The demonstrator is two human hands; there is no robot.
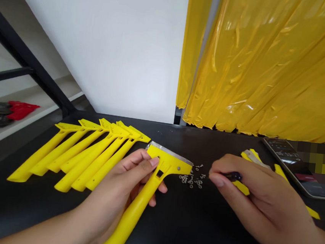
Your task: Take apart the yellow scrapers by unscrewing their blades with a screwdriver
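My left hand (127,187) is wrapped round a yellow scraper (140,200), its thumb pressed near one hole in the head. A metal blade (171,152) lies along the head's far edge, and a screw shows in the right-hand hole. Just right of the scraper, small loose screws and nuts (191,180) are scattered on the black table (187,224). My right hand (258,200) hovers beside them, fingers closed on a thin dark tool (234,177) like a small screwdriver; its tip is hard to make out. Several yellow scraper handles (90,157) lie in a row on the left.
Behind my right hand lie more yellow scraper parts (242,187) and a phone (287,163). A white panel (114,48) and yellow plastic sheeting (265,66) rise behind the table. A black metal frame (37,75) stands at the left, with a red item (22,111) beyond it.
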